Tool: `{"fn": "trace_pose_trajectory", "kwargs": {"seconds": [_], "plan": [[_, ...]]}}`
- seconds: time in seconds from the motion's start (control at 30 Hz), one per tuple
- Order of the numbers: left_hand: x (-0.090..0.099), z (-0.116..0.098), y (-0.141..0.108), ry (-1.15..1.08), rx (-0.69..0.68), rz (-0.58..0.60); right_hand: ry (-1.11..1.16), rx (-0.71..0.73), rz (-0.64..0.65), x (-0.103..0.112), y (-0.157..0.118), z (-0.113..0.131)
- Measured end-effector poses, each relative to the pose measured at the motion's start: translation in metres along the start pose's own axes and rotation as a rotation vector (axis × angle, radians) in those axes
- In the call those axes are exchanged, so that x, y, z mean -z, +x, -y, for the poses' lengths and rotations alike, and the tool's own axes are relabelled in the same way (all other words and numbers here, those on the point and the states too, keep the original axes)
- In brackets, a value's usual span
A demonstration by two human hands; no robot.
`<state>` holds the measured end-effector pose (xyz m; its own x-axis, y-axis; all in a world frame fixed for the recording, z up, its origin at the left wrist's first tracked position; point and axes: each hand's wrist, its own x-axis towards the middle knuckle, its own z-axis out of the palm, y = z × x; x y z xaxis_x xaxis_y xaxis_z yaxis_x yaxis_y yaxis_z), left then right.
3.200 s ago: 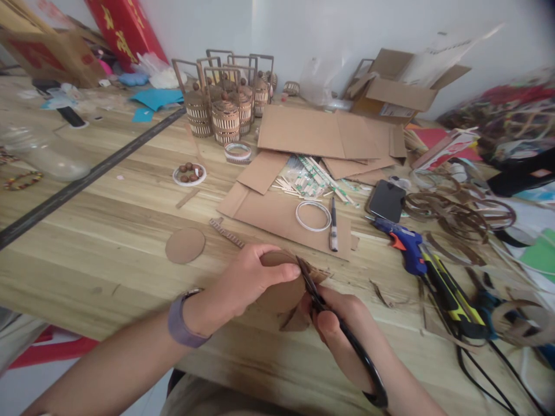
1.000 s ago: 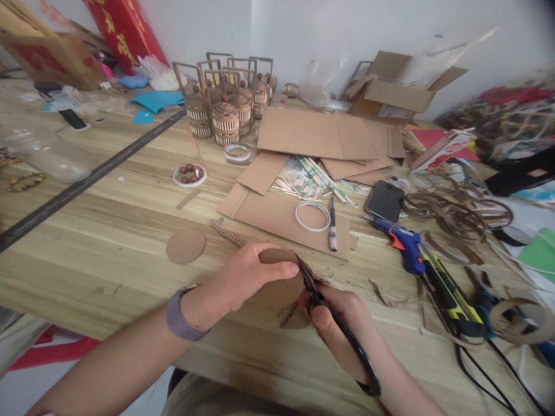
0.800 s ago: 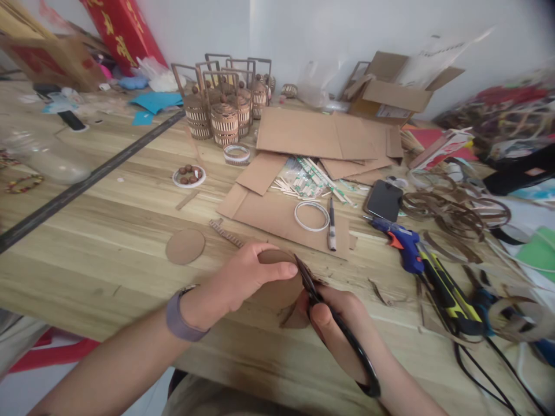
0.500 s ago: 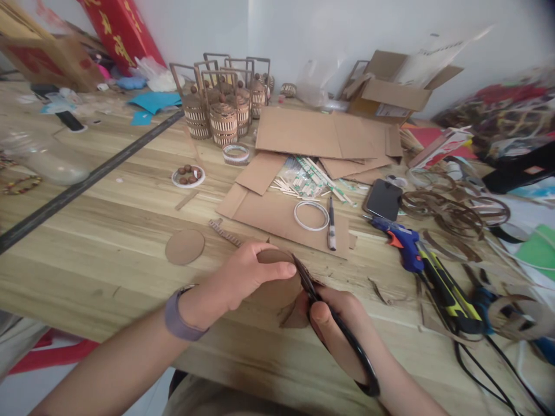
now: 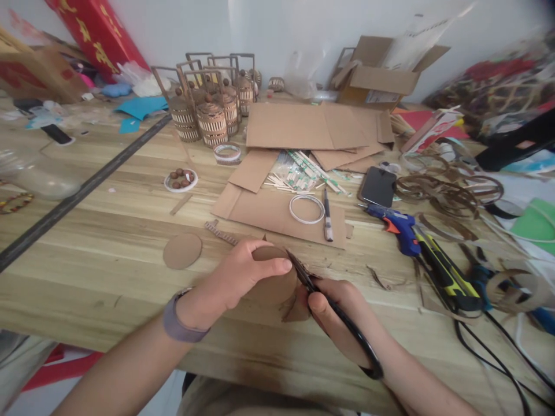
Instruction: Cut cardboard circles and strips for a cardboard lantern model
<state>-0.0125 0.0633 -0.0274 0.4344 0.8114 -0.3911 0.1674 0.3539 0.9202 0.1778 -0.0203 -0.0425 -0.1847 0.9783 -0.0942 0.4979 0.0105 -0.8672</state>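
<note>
Moved: since the earlier frames my view swings slightly right, so bench items slide left in frame; both hands and the scissors stay at the cardboard disc.
Left hand (image 5: 236,277): narrow grip, holding the cardboard disc (image 5: 273,286), thumb flat on its top face, purple wristband (image 5: 176,325) on the wrist.
Right hand (image 5: 340,306): closed round the black handles of the scissors (image 5: 353,334).
Scissors: blades point away from me at the disc's right edge; probably nearly closed, but too dark there to be sure.
Cardboard disc: off to the near side of the sheets, between my hands, partly under the left one.
Offcut (image 5: 298,307): hangs below the blades, beside the disc.
Loose disc (image 5: 182,251): flat on the table (image 5: 125,248), left of the left hand.
Cardboard sheets (image 5: 299,124): overlapping, beyond the hands; white ring (image 5: 291,207) and pen (image 5: 328,218) lie on the nearest one.
Right side: phone (image 5: 377,187), blue glue gun (image 5: 404,232), yellow-black cutter (image 5: 448,277).
Back left: lidded baskets (image 5: 211,122) with tall handles, bunched together; bead dish (image 5: 166,185) in front.
</note>
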Motion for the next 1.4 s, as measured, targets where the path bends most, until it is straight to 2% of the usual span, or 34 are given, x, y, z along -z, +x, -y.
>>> {"fn": "trace_pose_trajectory", "kwargs": {"seconds": [0.4,0.83,1.13,1.4], "plan": [[0.000,0.001,0.001,-0.010,0.044,-0.028,0.048,-0.001,0.013,0.002,0.002,0.002],[-0.002,0.001,0.005,0.020,0.043,-0.040,0.067,0.001,0.121,0.014,0.009,0.006],[-0.006,0.002,0.005,0.033,0.076,0.033,0.097,-0.013,0.100,0.009,0.002,-0.008],[-0.008,0.000,0.004,0.025,0.097,0.024,0.096,0.005,0.082,0.007,-0.001,-0.008]]}}
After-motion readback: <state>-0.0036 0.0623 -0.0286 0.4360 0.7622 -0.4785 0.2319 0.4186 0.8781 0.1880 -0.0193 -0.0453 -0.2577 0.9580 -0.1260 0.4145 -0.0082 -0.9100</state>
